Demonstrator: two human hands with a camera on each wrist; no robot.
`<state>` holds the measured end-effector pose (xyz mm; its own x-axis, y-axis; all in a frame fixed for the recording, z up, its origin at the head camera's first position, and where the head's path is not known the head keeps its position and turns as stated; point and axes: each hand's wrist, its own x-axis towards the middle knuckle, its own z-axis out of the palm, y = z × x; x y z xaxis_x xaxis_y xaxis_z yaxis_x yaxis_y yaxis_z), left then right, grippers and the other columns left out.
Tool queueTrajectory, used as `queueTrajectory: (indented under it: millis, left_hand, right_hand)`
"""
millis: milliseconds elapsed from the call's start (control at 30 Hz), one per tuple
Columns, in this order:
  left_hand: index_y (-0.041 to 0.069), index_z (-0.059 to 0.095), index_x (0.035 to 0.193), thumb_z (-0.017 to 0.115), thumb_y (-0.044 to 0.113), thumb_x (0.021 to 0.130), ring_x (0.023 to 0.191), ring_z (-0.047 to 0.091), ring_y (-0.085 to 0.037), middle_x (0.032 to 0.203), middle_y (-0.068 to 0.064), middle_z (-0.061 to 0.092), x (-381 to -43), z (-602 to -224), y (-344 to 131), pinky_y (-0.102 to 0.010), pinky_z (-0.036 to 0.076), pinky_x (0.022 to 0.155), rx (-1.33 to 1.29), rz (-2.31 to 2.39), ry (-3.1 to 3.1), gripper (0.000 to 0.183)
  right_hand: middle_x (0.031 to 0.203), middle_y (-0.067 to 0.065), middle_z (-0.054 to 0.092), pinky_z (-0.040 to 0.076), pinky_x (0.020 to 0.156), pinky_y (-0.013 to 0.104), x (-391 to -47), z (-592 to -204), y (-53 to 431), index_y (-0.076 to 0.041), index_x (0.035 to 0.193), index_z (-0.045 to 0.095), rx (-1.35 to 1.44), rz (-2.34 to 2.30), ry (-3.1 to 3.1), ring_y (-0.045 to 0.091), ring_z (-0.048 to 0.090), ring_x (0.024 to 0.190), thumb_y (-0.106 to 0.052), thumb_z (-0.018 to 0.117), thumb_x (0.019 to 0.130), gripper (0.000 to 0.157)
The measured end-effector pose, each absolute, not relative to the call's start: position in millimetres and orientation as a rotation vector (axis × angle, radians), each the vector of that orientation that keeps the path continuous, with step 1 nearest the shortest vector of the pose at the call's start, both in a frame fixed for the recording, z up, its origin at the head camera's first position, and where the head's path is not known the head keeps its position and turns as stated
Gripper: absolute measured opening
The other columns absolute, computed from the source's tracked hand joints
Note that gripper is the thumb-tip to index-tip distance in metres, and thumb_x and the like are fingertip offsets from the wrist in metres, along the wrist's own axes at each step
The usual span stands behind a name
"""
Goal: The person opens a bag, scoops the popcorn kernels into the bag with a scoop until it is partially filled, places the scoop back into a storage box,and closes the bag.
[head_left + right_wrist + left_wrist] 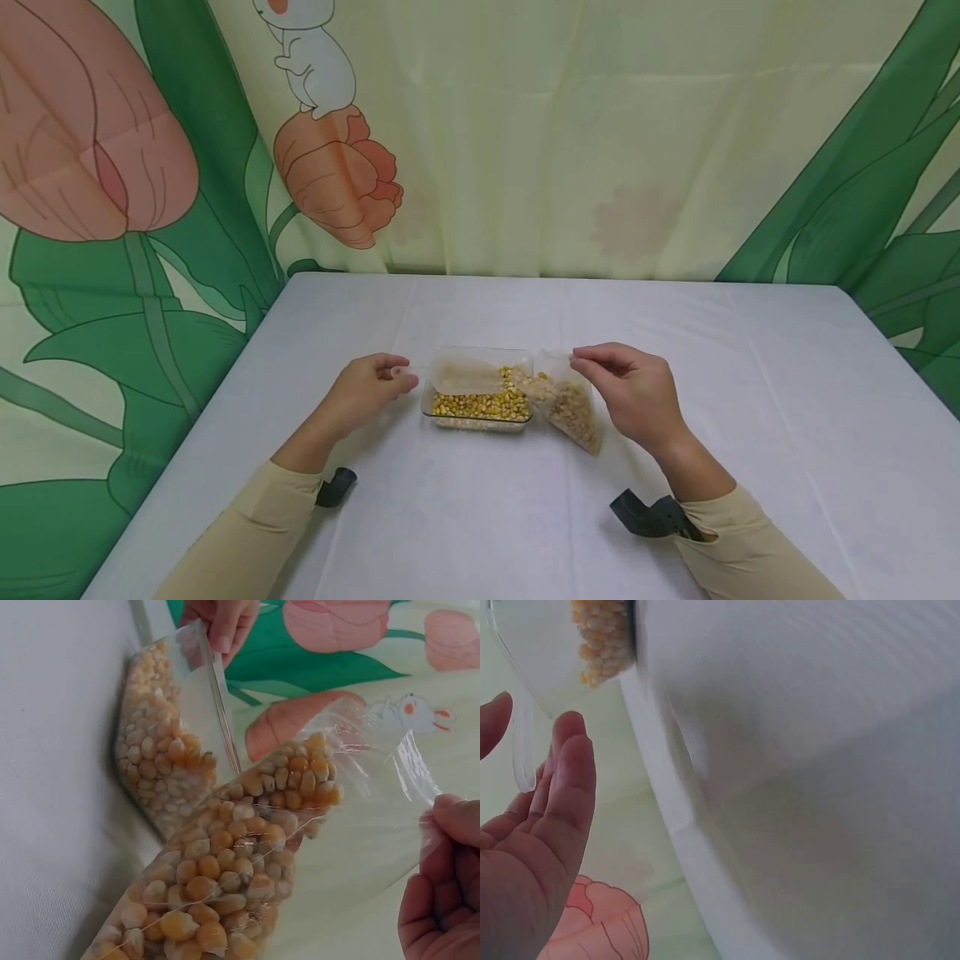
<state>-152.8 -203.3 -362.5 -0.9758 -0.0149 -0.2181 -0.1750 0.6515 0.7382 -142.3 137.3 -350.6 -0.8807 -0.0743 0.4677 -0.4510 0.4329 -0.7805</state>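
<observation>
A clear rectangular container (477,420) full of yellow corn kernels (480,406) sits mid-table. At its left, my left hand (363,393) holds a clear handle (523,754) between thumb and fingers; the handle seems to belong to a translucent scoop (465,377) over the corn. Right of the container a clear plastic bag (574,413) leans, its lower part filled with kernels. My right hand (633,396) pinches the bag's upper edge between thumb and fingers. Kernels also lie at the bag's mouth in the right wrist view. The scoop's front end is hard to make out.
A white cloth (480,517) covers the table. Behind it hangs a curtain (525,167) printed with tulips, leaves and a rabbit. Each sleeved wrist wears a black mount; the right one (652,515) sits just above the cloth.
</observation>
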Motion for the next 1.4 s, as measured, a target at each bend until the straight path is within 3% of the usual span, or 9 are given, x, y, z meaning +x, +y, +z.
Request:
queueTrajectory:
  millis: [233,367,633,1067,1400]
  left_hand:
    - [-0.002,0.054,0.138,0.075,0.034,0.092,0.118,0.060,-0.031,0.127,-0.018,0.064,-153,-361,-210,-0.046,0.053,0.094,-0.115,1.121,2.814,0.062]
    - [-0.001,0.051,0.141,0.076,0.032,0.091,0.121,0.059,-0.033,0.130,-0.018,0.063,-150,-350,-209,-0.047,0.051,0.097,-0.081,1.153,2.887,0.065]
    - [0.001,0.057,0.136,0.081,0.022,0.087,0.112,0.065,-0.030,0.122,-0.013,0.067,-138,-333,-175,-0.041,0.054,0.094,0.161,1.317,2.863,0.059]
    - [-0.002,0.062,0.128,0.081,0.011,0.086,0.104,0.068,-0.022,0.115,-0.013,0.069,-145,-345,-110,-0.029,0.055,0.088,0.458,1.475,2.638,0.048]
    - [-0.001,0.069,0.112,0.076,0.007,0.090,0.085,0.067,-0.012,0.092,-0.002,0.070,-148,-348,-87,-0.021,0.055,0.073,0.555,1.449,2.657,0.025]
  right_hand:
    - [0.090,0.013,0.074,0.053,0.070,0.013,-139,-350,135,0.004,0.095,0.076,0.472,1.489,-2.282,0.000,0.065,0.080,0.008,0.073,0.087,0.010]
    - [0.089,0.012,0.074,0.053,0.070,0.013,-138,-350,135,0.004,0.095,0.076,0.482,1.482,-2.273,0.000,0.065,0.080,0.007,0.073,0.086,0.010]
    - [0.089,0.011,0.074,0.053,0.070,0.013,-137,-350,133,0.003,0.095,0.076,0.492,1.473,-2.250,0.001,0.065,0.079,0.007,0.073,0.087,0.010]
    - [0.090,0.012,0.074,0.053,0.071,0.014,-135,-349,134,0.004,0.096,0.076,0.486,1.515,-2.260,0.001,0.066,0.081,0.006,0.072,0.088,0.009]
    - [0.095,0.011,0.074,0.054,0.073,0.015,-136,-352,137,0.002,0.100,0.076,0.437,1.517,-2.368,0.006,0.066,0.084,0.001,0.072,0.091,0.010]
